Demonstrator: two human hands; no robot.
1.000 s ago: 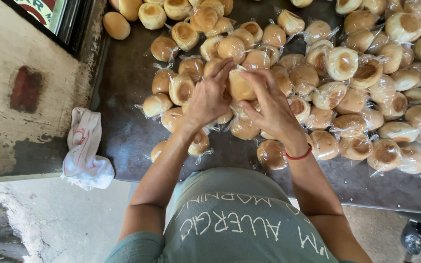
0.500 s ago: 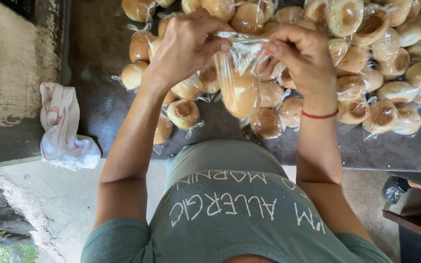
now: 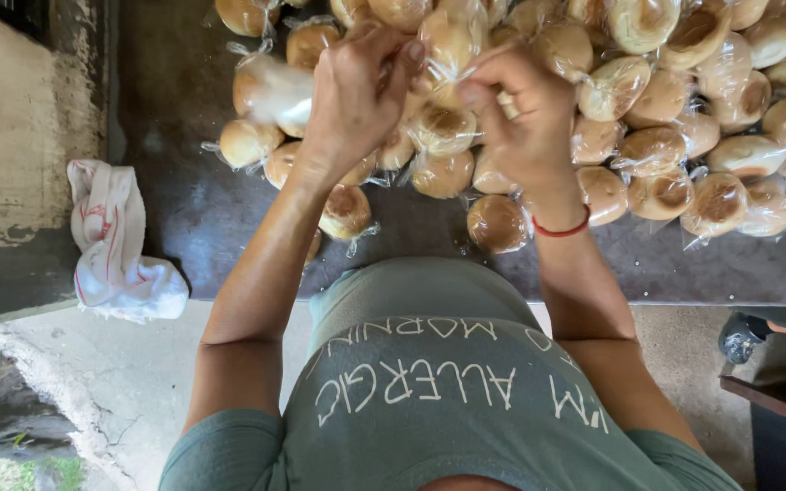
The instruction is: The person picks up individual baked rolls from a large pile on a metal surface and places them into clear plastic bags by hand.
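Your left hand (image 3: 357, 86) and right hand (image 3: 525, 114) both pinch the clear bag (image 3: 448, 45) of one bun, held above the pile at the table's (image 3: 193, 209) far side. Its neck is not yet closed. Some thirty bagged buns (image 3: 657, 150) already lie wrapped; an exact count is not possible. One white cloth (image 3: 115, 245) lies left.

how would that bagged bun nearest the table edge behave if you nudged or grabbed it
The bagged bun looks round and domed, so a nudge would probably roll or slide it on the dark table. Its thin clear wrap seems slippery and crinkly. The bread likely squashes under a firm grip.
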